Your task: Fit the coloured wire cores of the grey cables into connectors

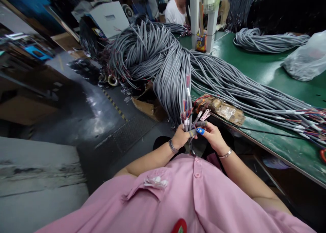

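My left hand (180,137) is closed around the ends of several grey cables (186,122) in front of my waist. My right hand (213,136) meets it from the right, thumb and fingers pinched on a grey cable (197,117) that slants upward between the hands. A blue cover (200,131) sits on the right thumb, and grey wraps show on some fingers. Dark wire ends (192,147) hang below the hands. Just above the right fingers is a pink clip (205,115). The fingers hide the exact grip points.
A large heap of grey cables (173,66) drapes over the bench's left edge. More cables (244,87) stretch across the green bench (270,68). A taped cardboard piece (226,111) lies near the front edge. Behind stand a white post (212,29) and a person (175,12).
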The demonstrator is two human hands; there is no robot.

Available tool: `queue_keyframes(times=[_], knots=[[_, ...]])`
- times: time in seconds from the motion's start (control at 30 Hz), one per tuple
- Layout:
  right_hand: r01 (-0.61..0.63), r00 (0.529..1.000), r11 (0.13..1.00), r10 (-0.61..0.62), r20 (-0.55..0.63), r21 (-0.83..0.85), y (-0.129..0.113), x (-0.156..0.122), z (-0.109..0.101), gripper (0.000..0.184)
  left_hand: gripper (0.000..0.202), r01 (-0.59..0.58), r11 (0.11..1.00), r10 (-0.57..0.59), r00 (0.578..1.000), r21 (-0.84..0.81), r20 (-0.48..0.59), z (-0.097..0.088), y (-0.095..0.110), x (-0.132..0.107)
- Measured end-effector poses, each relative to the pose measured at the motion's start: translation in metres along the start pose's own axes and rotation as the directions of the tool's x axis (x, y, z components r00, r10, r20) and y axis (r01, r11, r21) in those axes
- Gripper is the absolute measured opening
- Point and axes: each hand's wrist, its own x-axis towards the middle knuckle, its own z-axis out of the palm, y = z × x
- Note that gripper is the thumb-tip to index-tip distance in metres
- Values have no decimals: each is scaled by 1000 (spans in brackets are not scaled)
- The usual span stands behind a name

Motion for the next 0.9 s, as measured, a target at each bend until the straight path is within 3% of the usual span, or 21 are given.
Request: queue_keyframes(times=[0.1, 0.2, 0.27, 0.37, 0.43, 0.5, 0.63, 0.7, 0.8, 0.9], knots=[[-39, 997, 997, 43, -67, 65, 7, 0, -9, 26, 28, -5, 990, -4, 998, -139, -70, 3, 4, 0], [-140, 974, 957, 180, -138, 255, 19, 7, -21, 31, 27, -3, 975, -20, 995, -223, -101, 4, 8, 1], [-190, 956, 910, 257, -143, 368, 22, 16, -26, 42, 26, -9, 966, -18, 995, -258, -103, 5, 9, 2], [-222, 952, 886, 287, -105, 408, 17, 32, -26, 48, 26, -10, 959, -16, 996, -282, -88, 6, 9, 5], [-195, 962, 909, 250, -109, 367, 13, 38, -22, 44, 26, 6, 958, -32, 996, -287, -86, 7, 9, 8], [-97, 968, 956, 155, -196, 275, 11, 41, -17, 38, 27, 19, 957, -47, 995, -291, -91, 7, 10, 11], [119, 903, 992, -88, -421, 48, 18, 38, -11, 36, 26, 15, 958, -40, 996, -287, -79, 7, 12, 14], [116, 907, 990, -73, -414, 80, 21, 38, -11, 39, 27, 16, 961, -36, 997, -277, -67, 7, 13, 15], [8, 949, 954, 88, -303, 301, 20, 42, -11, 40, 26, 34, 960, -51, 997, -278, -54, 9, 12, 17], [-42, 952, 887, 176, -252, 459, 17, 47, -12, 34, 25, 48, 960, -60, 997, -275, -37, 12, 10, 18]])
